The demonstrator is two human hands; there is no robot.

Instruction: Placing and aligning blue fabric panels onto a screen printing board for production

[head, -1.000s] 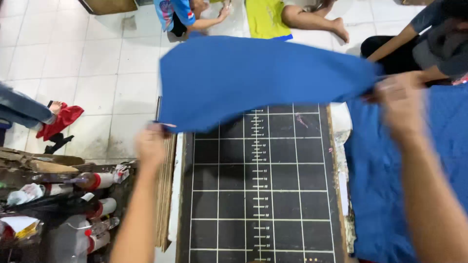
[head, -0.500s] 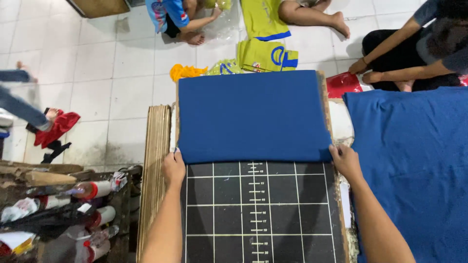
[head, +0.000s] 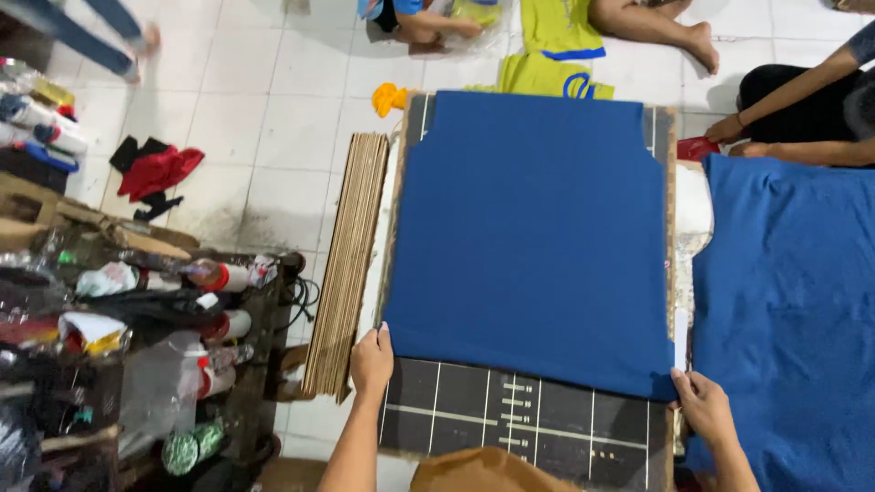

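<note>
A single head-worn camera looks almost straight down from above the person's shoulders, close over the dark gridded board (head: 519, 424) with its blue cloth (head: 533, 228), the view reaching outward to the tiled floor (head: 264, 118) beyond the board's far end.

One blue cloth (head: 533, 232) lies on one gridded board (head: 519, 421), with two hands at its near edge: left (head: 371, 361) and right (head: 705, 407). One blue pile (head: 791, 310) sits right, one stack of cardboards (head: 348, 260) left.
</note>
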